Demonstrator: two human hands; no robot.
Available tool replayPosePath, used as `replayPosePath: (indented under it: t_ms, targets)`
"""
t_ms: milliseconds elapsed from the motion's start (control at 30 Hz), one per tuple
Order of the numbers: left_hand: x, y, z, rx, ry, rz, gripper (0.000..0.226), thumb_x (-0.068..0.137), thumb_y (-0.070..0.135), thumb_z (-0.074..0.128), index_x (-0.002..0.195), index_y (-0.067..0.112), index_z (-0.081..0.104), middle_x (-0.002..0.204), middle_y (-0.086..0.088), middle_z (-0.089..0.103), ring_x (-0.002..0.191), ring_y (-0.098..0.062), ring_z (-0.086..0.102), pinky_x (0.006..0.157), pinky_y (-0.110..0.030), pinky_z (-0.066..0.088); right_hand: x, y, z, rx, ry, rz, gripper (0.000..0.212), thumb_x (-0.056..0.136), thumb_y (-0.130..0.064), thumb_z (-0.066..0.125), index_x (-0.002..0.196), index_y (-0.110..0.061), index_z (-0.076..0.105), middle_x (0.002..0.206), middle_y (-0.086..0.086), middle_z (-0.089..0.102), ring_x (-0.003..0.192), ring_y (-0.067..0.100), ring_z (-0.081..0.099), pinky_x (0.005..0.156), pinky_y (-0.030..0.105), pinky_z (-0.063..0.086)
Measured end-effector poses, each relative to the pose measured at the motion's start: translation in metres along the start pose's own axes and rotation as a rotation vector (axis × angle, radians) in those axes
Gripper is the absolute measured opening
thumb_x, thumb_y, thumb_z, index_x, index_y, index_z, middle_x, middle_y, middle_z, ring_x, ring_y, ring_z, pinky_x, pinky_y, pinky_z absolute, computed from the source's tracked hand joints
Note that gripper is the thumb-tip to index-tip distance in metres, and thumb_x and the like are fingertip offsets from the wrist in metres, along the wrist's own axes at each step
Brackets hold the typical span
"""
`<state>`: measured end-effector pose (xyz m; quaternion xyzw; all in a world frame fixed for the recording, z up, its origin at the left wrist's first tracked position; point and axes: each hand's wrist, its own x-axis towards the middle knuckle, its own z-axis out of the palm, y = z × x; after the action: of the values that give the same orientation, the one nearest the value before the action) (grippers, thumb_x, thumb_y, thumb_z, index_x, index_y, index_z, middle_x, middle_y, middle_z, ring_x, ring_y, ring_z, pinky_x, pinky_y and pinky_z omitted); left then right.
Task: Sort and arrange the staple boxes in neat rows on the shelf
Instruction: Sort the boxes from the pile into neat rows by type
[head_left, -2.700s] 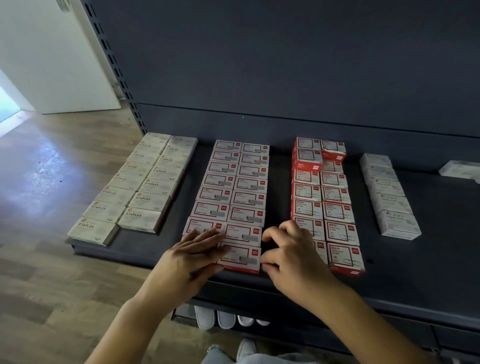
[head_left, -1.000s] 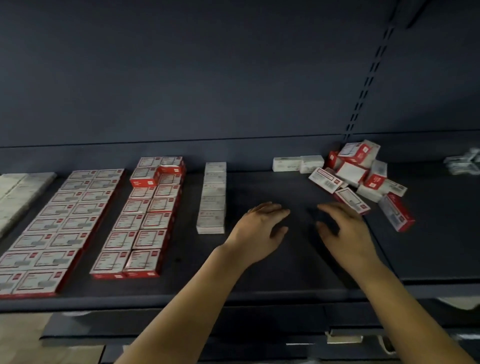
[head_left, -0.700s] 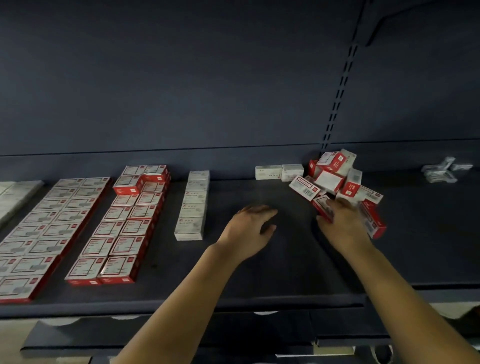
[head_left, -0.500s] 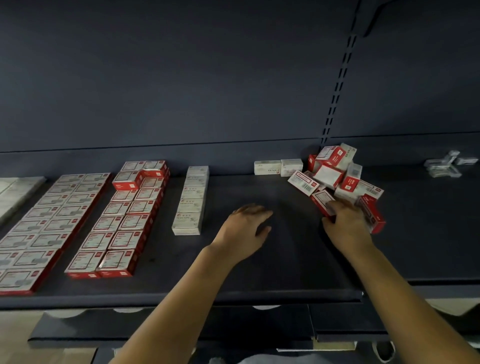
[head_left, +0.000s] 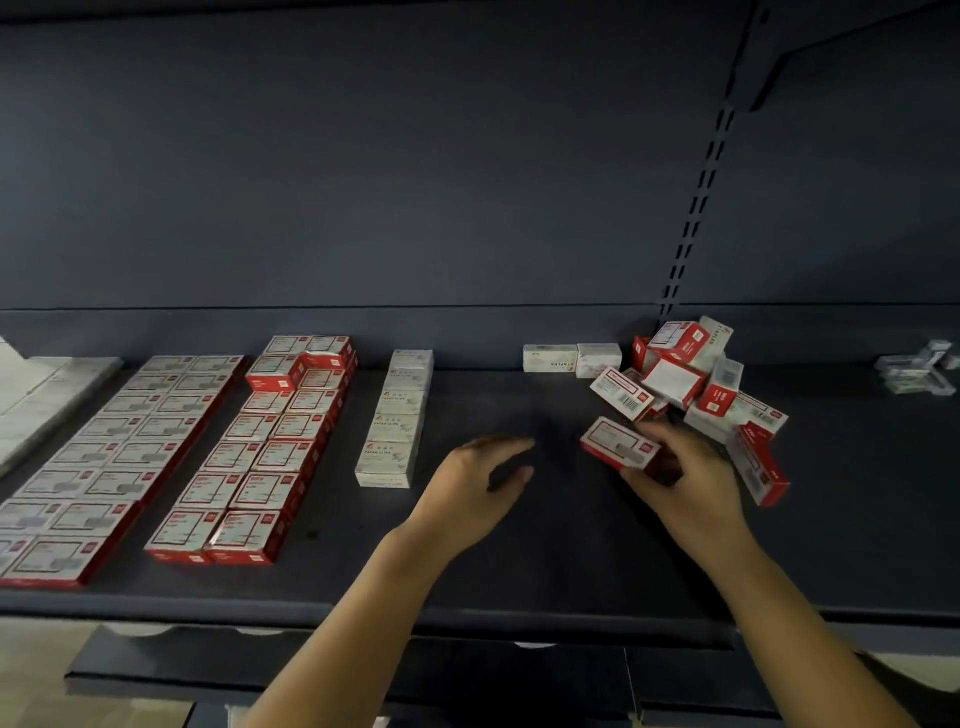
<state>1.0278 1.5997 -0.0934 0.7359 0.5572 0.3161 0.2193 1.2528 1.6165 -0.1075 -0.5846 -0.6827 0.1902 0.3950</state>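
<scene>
1. Dark metal shelf (head_left: 519, 561): holds all the stock listed below, with a slotted upright (head_left: 693, 218) in the back panel.
2. Right hand (head_left: 685, 483): fingers curled round a red-and-white staple box (head_left: 618, 446), holding it at the near edge of the loose pile.
3. Left hand (head_left: 475, 493): fingers relaxed and spread, palm down over bare shelf, holding nothing.
4. Loose pile (head_left: 696, 384): red and white boxes heaped at angles, back right.
5. Two white boxes (head_left: 571, 358): end to end against the back, just left of the pile.
6. White row (head_left: 397, 421): a single file, front to back.
7. Red double row (head_left: 260, 457): one extra box (head_left: 272, 371) stacked on top at the back.
8. Second red double row (head_left: 98, 467): further left.
9. White boxes (head_left: 36, 400): far left, partly out of view.
</scene>
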Motion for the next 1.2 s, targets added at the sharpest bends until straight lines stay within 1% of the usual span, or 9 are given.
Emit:
replayPosePath:
  t_ms: [100,167,333,700,867,967,1033,1100,1200]
  targets:
    - [-0.004,0.004,-0.004,-0.192,0.035,-0.083,0.035,0.090,0.019,0.060,0.124,0.023,0.058,0.121,0.009,0.059,0.113,0.003,0.052,0.092,-0.004,0.036,-0.009,-0.024,0.003,0.181,-0.021,-0.020,0.050,0.073,-0.005,0.075,0.115,-0.024,0.057,0.107,-0.013,0.058,0.095,-0.008,0.057,0.077,0.002,0.041]
    - [-0.008,0.009,-0.006,-0.427,0.037,-0.164,0.033,0.089,0.013,0.062,0.119,0.025,0.059,0.115,0.008,0.065,0.109,0.000,0.057,0.095,-0.015,0.043,-0.015,-0.039,0.003,0.289,-0.032,-0.049,0.051,0.073,-0.002,0.074,0.115,-0.025,0.056,0.108,-0.015,0.060,0.099,-0.008,0.058,0.078,0.003,0.042]
    - [-0.020,0.026,-0.017,-0.921,0.071,-0.243,0.027,0.083,0.004,0.061,0.106,0.017,0.063,0.100,0.001,0.072,0.100,-0.010,0.065,0.087,-0.020,0.050,-0.027,-0.060,0.001,0.461,-0.083,-0.137,0.046,0.074,-0.001,0.074,0.111,-0.022,0.058,0.111,-0.013,0.063,0.104,-0.001,0.060,0.083,0.010,0.047]
    - [-0.044,0.000,-0.054,-0.999,0.234,-0.220,0.030,0.072,0.008,0.063,0.101,0.014,0.066,0.096,0.001,0.073,0.099,-0.012,0.066,0.078,-0.017,0.051,-0.025,-0.097,0.040,0.492,-0.103,-0.258,0.047,0.071,-0.014,0.068,0.113,-0.032,0.056,0.114,-0.020,0.061,0.108,0.001,0.059,0.085,0.014,0.049]
    - [-0.057,-0.029,-0.089,-1.003,0.295,-0.219,0.031,0.071,0.009,0.064,0.101,0.014,0.065,0.095,0.002,0.073,0.096,-0.012,0.067,0.076,-0.018,0.051,-0.017,-0.127,0.076,0.473,-0.132,-0.308,0.048,0.074,-0.016,0.075,0.116,-0.029,0.055,0.114,-0.011,0.062,0.107,0.002,0.060,0.086,0.015,0.049]
    - [-0.065,-0.053,-0.121,-0.856,0.295,-0.183,0.033,0.074,0.013,0.066,0.107,0.019,0.062,0.099,0.007,0.072,0.099,-0.009,0.066,0.079,-0.018,0.051,-0.013,-0.153,0.104,0.444,-0.128,-0.379,0.043,0.076,-0.025,0.068,0.116,-0.021,0.054,0.117,-0.004,0.059,0.109,0.001,0.059,0.086,0.015,0.049]
    - [-0.067,-0.069,-0.140,-0.453,0.318,-0.084,0.038,0.081,0.019,0.068,0.118,0.025,0.057,0.113,0.010,0.066,0.110,-0.004,0.058,0.089,-0.021,0.049,-0.011,-0.166,0.117,0.417,-0.133,-0.406,0.038,0.078,-0.026,0.064,0.114,-0.020,0.054,0.117,-0.001,0.059,0.110,0.005,0.059,0.087,0.017,0.049]
    - [-0.069,-0.091,-0.162,-0.058,0.326,0.070,0.044,0.084,0.027,0.062,0.127,0.021,0.054,0.125,0.004,0.058,0.119,-0.008,0.049,0.099,-0.022,0.043,-0.009,-0.180,0.137,0.389,-0.146,-0.423,0.035,0.079,-0.027,0.064,0.112,-0.021,0.054,0.118,0.000,0.059,0.111,0.009,0.059,0.089,0.020,0.049]
    - [-0.070,-0.116,-0.187,0.317,0.242,0.302,0.046,0.082,0.030,0.054,0.124,0.011,0.057,0.124,-0.006,0.057,0.118,-0.020,0.047,0.098,-0.033,0.044,-0.008,-0.201,0.164,0.367,-0.159,-0.491,0.032,0.080,-0.025,0.064,0.110,-0.018,0.055,0.119,-0.002,0.059,0.113,0.008,0.056,0.091,0.019,0.048]
